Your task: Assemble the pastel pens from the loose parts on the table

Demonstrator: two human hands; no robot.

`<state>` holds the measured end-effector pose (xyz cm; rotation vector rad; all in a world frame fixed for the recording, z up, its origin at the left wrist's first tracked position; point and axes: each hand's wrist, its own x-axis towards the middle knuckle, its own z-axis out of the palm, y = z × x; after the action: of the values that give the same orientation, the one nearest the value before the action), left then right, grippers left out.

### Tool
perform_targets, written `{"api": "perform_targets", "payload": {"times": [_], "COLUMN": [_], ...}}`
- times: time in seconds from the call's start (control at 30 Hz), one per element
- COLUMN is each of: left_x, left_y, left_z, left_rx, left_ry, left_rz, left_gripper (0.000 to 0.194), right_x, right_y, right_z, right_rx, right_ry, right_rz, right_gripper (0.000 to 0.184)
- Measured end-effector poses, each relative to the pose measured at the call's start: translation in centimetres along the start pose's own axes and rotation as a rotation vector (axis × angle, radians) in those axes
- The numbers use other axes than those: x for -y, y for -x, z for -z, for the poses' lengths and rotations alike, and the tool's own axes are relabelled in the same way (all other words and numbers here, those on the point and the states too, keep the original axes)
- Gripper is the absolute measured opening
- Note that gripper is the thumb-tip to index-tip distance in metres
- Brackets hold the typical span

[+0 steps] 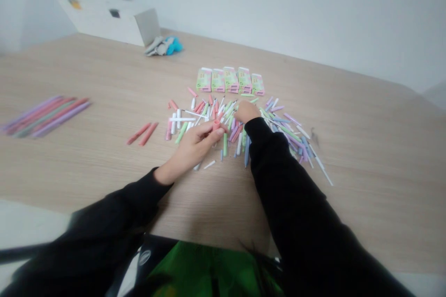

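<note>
Between the thumb and fingers of my left hand (200, 144) is a red pen barrel (216, 124), held upright with its open end facing up. My right hand (246, 111) reaches into the far side of a heap of pen parts; its fingers point down and are mostly hidden, so what they touch cannot be seen. Around both hands lie loose caps, barrels and thin refills in red, green, white, purple and blue. A green barrel (225, 145) lies just right of my left hand, and a blue one (247, 151) rests beside my right sleeve.
Two red pen pieces (142, 133) lie left of the heap. Farther left is a row of long pens (47, 115). Several small printed boxes (230, 80) stand behind the heap. A white box (104, 21) and a grey-and-blue crumpled cloth (164, 46) are near the wall.
</note>
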<state>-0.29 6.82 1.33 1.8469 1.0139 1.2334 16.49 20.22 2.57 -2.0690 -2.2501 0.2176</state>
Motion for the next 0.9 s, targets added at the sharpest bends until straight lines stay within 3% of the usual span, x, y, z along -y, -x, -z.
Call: {"api": "perform_targets", "payload": {"times": [0.17, 0.37, 0.53, 0.77, 0.9], "left_x": [-0.1, -0.2, -0.2, -0.3, -0.7], "left_y": [0.0, 0.0, 0.1, 0.3, 0.3], "left_z": [-0.2, -0.6, -0.9, -1.0, -1.0], "left_rx": [0.071, 0.181, 0.259, 0.283, 0.324], "left_ry": [-0.013, 0.011, -0.01, 0.01, 0.049], "left_rz": [-0.025, -0.017, -0.008, -0.026, -0.028], "left_gripper": [0.033, 0.029, 0.032, 0.033, 0.032], "right_x": [-0.6, -1.8, -0.8, -0.7, -1.1], "right_y": [3.2, 10.8, 14.5, 14.7, 14.9], "right_z": [4.0, 8.5, 7.9, 5.3, 5.4], "right_rx": [-0.058, -0.213, -0.225, -0.09, -0.011], "right_ry": [-0.067, -0.801, -0.902, -0.724, -0.799], "right_rz": [0.049, 0.325, 0.475, 0.518, 0.53], "right_gripper": [0.018, 0.024, 0.023, 0.021, 0.021]}}
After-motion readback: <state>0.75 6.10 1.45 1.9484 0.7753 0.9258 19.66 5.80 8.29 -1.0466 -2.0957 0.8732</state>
